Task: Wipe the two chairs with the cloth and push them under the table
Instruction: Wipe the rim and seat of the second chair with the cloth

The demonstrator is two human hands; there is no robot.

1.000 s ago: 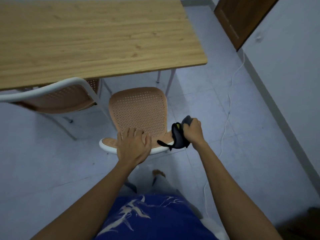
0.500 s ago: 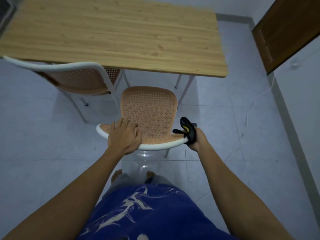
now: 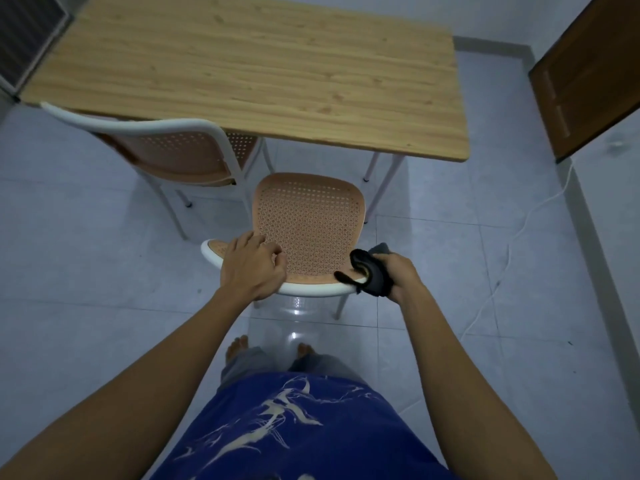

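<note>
The near chair (image 3: 308, 220) has a tan perforated seat and a white-rimmed backrest; it stands in front of me, its seat just short of the wooden table (image 3: 249, 71). My left hand (image 3: 254, 268) grips the left part of the backrest's top rail. My right hand (image 3: 398, 273) holds a dark cloth (image 3: 372, 275) against the rail's right end. A second chair (image 3: 173, 150) of the same kind stands to the left, its seat partly under the table.
A brown door (image 3: 585, 81) is at the upper right, and a white cable (image 3: 502, 265) runs along the floor by the right wall. A dark grille (image 3: 24, 36) sits at the upper left. Pale floor tiles surround the chairs; my bare feet (image 3: 270, 348) stand behind the near chair.
The view has swung so the table and chairs sit more square in front of me. Both hands have stayed on the near chair's backrest, the right still holding the cloth.
</note>
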